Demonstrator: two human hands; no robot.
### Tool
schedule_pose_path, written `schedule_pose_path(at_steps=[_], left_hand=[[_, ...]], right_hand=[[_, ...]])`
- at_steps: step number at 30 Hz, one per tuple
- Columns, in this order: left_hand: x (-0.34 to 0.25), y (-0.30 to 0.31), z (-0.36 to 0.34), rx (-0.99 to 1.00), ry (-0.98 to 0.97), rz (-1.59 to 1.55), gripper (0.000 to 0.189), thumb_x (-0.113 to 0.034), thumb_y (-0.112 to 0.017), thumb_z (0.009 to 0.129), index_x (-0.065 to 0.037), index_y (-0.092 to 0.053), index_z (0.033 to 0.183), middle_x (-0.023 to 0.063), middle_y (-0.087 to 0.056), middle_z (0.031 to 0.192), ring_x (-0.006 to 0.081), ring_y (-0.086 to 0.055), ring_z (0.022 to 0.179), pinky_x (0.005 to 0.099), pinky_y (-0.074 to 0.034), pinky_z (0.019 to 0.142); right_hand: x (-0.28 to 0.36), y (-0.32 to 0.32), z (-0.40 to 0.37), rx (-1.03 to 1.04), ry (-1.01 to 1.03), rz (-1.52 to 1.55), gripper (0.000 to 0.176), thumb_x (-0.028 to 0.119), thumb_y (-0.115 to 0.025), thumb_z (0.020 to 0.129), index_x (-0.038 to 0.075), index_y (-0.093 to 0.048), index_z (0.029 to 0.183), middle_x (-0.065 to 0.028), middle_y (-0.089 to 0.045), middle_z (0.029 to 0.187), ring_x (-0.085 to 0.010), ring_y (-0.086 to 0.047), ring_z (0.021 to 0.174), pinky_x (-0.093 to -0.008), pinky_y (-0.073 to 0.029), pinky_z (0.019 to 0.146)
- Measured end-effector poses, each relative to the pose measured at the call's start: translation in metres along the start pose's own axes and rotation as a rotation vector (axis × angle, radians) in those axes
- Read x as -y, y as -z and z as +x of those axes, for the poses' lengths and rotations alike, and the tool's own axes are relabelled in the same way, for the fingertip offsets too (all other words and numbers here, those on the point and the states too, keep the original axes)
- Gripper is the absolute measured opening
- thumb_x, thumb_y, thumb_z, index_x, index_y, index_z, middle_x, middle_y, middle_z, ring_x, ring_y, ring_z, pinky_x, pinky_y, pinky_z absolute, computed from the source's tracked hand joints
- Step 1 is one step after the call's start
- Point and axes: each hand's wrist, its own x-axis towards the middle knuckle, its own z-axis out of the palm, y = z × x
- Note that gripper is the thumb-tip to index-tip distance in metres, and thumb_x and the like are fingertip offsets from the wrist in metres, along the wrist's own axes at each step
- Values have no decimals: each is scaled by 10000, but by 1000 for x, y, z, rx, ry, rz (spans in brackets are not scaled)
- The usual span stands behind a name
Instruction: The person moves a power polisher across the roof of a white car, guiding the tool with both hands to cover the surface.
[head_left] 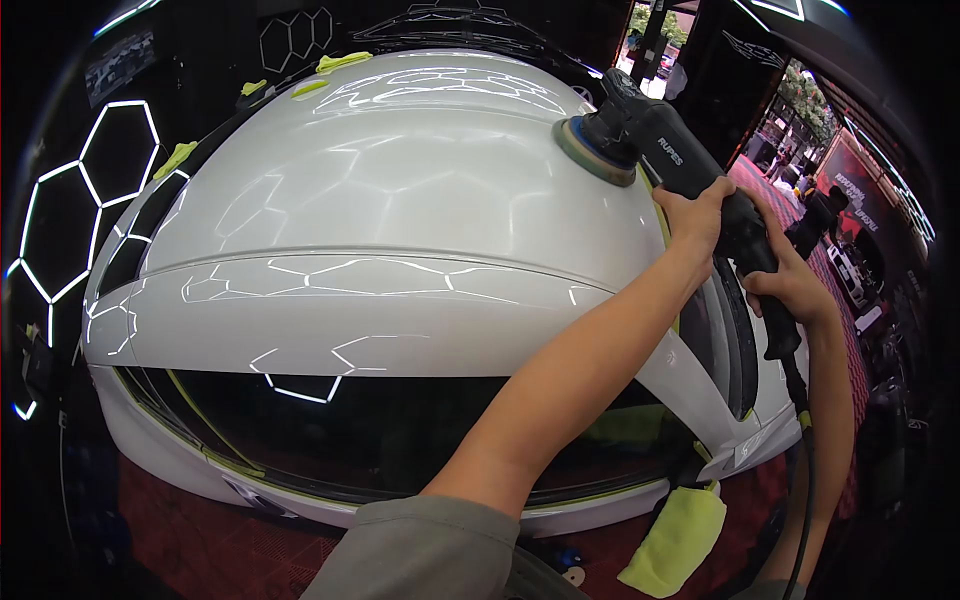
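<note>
A black car polisher (672, 145) marked RUPES is tilted over the white car roof (400, 190), near its front right edge as I see it. Its round foam pad (600, 160) rests at the roof's edge. My left hand (697, 215) is wrapped around the middle of the polisher's body. Farther back, my right hand (800, 283) grips the rear handle, its thumb on the near side. Whether a finger presses the trigger is hidden. From the handle's end a black cord (806, 470) runs down beside my right forearm.
A yellow-green microfibre towel (675, 540) hangs by the side mirror. More such cloths (343, 63) lie along the roof's far edge. Yellow-green masking tape (215, 455) lines the side window (430, 430). Beyond the car, a person (822, 215) is near the red-and-grey floor.
</note>
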Motion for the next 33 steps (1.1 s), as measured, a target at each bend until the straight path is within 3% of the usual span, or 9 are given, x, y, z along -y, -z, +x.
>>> schedule_pose_path(at_steps=[6, 14, 17, 19, 21, 22, 25, 30, 33], left_hand=[[32, -6, 10, -48, 34, 107, 883, -233, -837, 707, 1, -254, 1327, 185, -504, 1182, 259, -594, 1034, 423, -534, 889], [51, -15, 20, 96, 112, 140, 1045, -236, -877, 704, 33, -146, 1401, 224, -480, 1233, 325, -611, 1076, 564, -552, 888], [49, -18, 11, -6, 162, 192, 1071, -239, -880, 698, 45, -137, 1415, 231, -474, 1237, 341, -611, 1070, 582, -558, 848], [51, -22, 11, -11, 150, 177, 1002, -186, -834, 706, 60, -165, 1409, 217, -516, 1199, 261, -621, 1025, 373, -559, 869], [58, -17, 23, 31, 149, 179, 1113, -280, -880, 673, 30, -133, 1437, 240, -470, 1247, 359, -611, 1053, 618, -547, 777], [61, -20, 23, 18, 128, 147, 1113, -282, -871, 670, 21, -134, 1446, 237, -477, 1239, 352, -610, 1043, 630, -543, 742], [57, -22, 31, -72, 63, 237, 999, -241, -846, 673, 41, -219, 1398, 189, -512, 1197, 269, -587, 1066, 373, -513, 917], [51, -21, 53, -37, 45, 173, 920, -239, -803, 720, 23, -211, 1374, 198, -519, 1174, 262, -591, 1052, 385, -513, 911], [50, -23, 56, -63, 65, 184, 913, -242, -795, 713, 25, -216, 1366, 217, -517, 1191, 276, -591, 1066, 392, -513, 919]], right_hand=[[-26, 19, -8, -15, -33, -8, 1061, -51, -624, 676, 179, -161, 1603, -157, -587, 1083, -176, -629, 575, -307, -530, 527], [-42, 38, -25, -39, -105, 54, 1061, -65, -649, 729, 191, -107, 1605, -166, -602, 1049, -188, -647, 642, -312, -557, 572], [-51, 38, -24, -23, -165, 121, 1058, -64, -645, 731, 192, -108, 1606, -167, -602, 1048, -184, -641, 639, -311, -553, 567], [-48, 36, -25, -46, -140, 76, 1049, -56, -640, 742, 194, -105, 1609, -160, -601, 1032, -183, -635, 633, -310, -546, 583], [-56, 40, -21, -34, -113, 68, 1046, -53, -635, 742, 191, -106, 1610, -152, -601, 1009, -181, -634, 629, -308, -538, 603], [-50, 39, -19, -72, -89, 33, 1043, -57, -631, 734, 179, -117, 1610, -153, -611, 1002, -180, -632, 622, -310, -533, 617], [-46, 38, -4, -77, -83, 67, 1041, -69, -601, 694, 160, -159, 1608, -164, -627, 1049, -185, -624, 579, -312, -522, 556], [-48, 36, 18, -105, -59, 76, 1070, -37, -623, 668, 161, -152, 1608, -167, -622, 1087, -180, -619, 545, -302, -514, 521], [-53, 39, 26, -125, 2, 37, 1060, -35, -616, 683, 174, -145, 1610, -148, -634, 957, -174, -609, 529, -300, -511, 512]])
